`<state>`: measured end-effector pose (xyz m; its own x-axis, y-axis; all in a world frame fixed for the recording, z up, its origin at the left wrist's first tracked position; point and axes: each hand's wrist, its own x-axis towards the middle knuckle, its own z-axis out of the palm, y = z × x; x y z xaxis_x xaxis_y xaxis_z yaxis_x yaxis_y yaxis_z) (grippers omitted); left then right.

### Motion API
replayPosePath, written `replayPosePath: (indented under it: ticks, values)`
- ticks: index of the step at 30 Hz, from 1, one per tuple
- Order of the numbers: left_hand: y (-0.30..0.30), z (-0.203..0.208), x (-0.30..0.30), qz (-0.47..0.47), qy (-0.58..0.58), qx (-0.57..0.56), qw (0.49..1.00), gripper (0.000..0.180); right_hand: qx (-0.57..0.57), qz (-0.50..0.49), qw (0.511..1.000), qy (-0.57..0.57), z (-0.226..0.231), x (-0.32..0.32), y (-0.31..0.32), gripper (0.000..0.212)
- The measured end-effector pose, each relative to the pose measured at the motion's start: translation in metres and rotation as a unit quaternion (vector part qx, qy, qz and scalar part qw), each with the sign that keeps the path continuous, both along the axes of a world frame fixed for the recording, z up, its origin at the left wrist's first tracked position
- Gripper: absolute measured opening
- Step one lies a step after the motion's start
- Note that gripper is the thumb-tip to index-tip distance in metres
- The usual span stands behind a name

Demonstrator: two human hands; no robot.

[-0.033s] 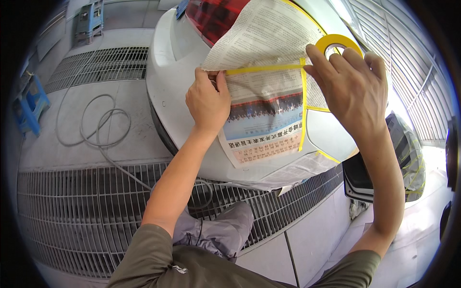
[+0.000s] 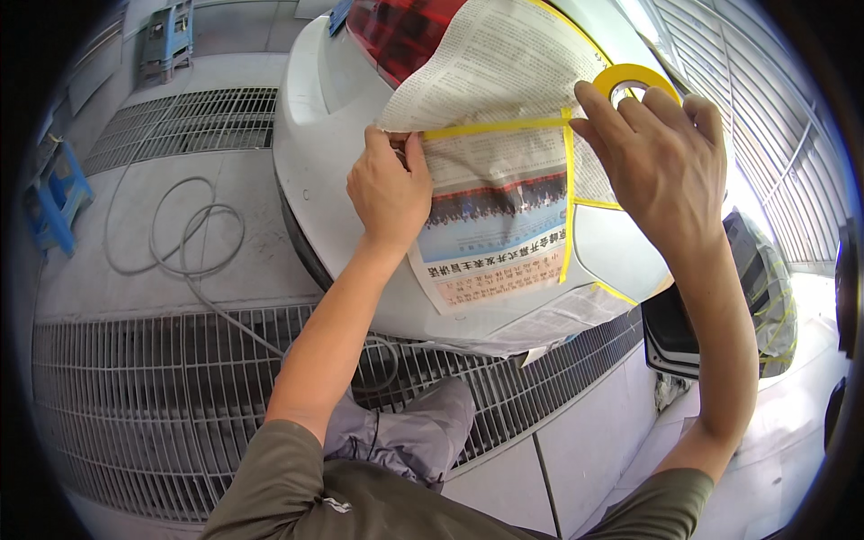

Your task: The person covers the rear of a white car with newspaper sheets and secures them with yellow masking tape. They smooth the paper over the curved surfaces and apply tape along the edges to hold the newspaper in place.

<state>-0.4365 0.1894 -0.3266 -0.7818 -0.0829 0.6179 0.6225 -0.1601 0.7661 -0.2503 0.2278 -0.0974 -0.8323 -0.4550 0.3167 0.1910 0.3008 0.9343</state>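
Observation:
Newspaper covers part of a white car's rear corner, below the red tail light. A strip of yellow masking tape runs across the seam between an upper and a lower newspaper sheet. At the strip's left end my left hand is closed, thumb and fingers pinching the tape and paper edge. My right hand grips the roll of yellow masking tape near the strip's right end; its fingers partly hide the roll. Another yellow tape strip runs down the lower sheet's right edge.
Floor gratings lie beneath and left of the car. A grey hose lies coiled on the floor. Blue step stools stand at the left. On the right is a dark part with a taped covering.

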Motion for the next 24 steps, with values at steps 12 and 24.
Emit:
replayPosePath:
  ticks: [12,24]
  values:
    - [0.009,0.003,-0.010,0.066,0.036,-0.035,0.997,0.018,-0.020,-0.025,0.999,-0.002,-0.004,-0.013,0.023,0.008]
    - [0.008,0.030,0.059,-0.057,0.343,-0.072,0.935,0.068,-0.014,-0.027,0.999,0.012,-0.010,-0.012,0.024,0.014]
